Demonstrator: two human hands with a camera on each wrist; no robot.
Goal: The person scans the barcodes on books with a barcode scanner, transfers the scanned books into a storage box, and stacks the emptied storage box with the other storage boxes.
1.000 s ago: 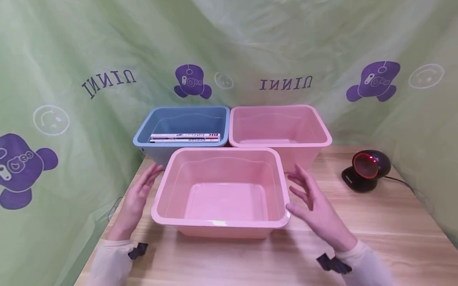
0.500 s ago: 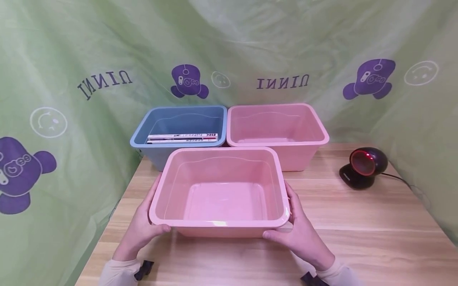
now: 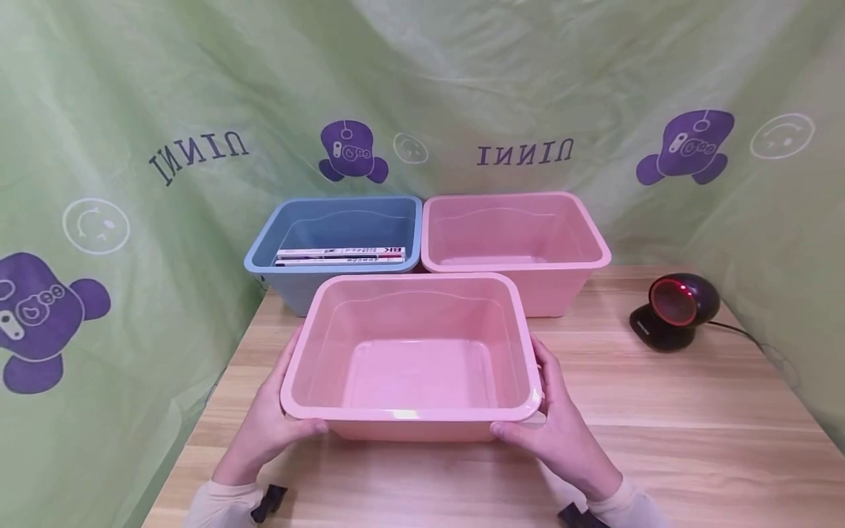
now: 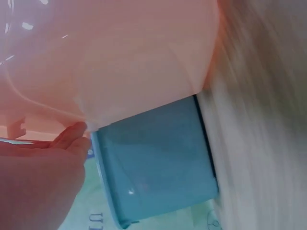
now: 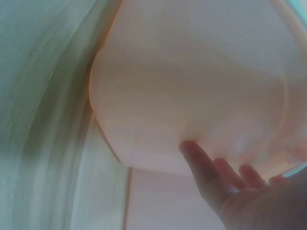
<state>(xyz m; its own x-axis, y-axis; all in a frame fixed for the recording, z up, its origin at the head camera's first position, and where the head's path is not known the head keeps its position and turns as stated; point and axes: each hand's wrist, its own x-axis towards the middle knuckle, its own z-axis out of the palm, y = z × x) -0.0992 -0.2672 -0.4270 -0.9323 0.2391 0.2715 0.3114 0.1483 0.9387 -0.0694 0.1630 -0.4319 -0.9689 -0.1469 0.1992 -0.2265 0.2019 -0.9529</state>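
A pink plastic storage bin (image 3: 414, 431) stands at the front of the wooden table, with nothing visible inside. My left hand (image 3: 260, 431) holds its left side below the rim, thumb across the front wall, fingers along the side. On the opposite side my right hand (image 3: 561, 433) grips the bin likewise, its thumb at the front right corner. In the left wrist view, fingertips (image 4: 72, 136) touch the bin's side wall (image 4: 139, 52). Fingertips (image 5: 192, 148) also press the pink wall (image 5: 192, 86) in the right wrist view. Parts of the fingers are hidden behind the bin in the head view.
Behind stand a blue bin (image 3: 287, 282) holding a few white boxes or books (image 3: 339, 256), and a second pink bin (image 3: 554, 286). A black scanner-like device (image 3: 673, 312) with a red-lit face sits on the right of the table (image 3: 693, 425). A green printed curtain (image 3: 449, 88) hangs around.
Both hands were apart from the front pink bin's sides one second ago. They have come inward and now hold it, thumbs at the front. The bin itself stays about where it was.
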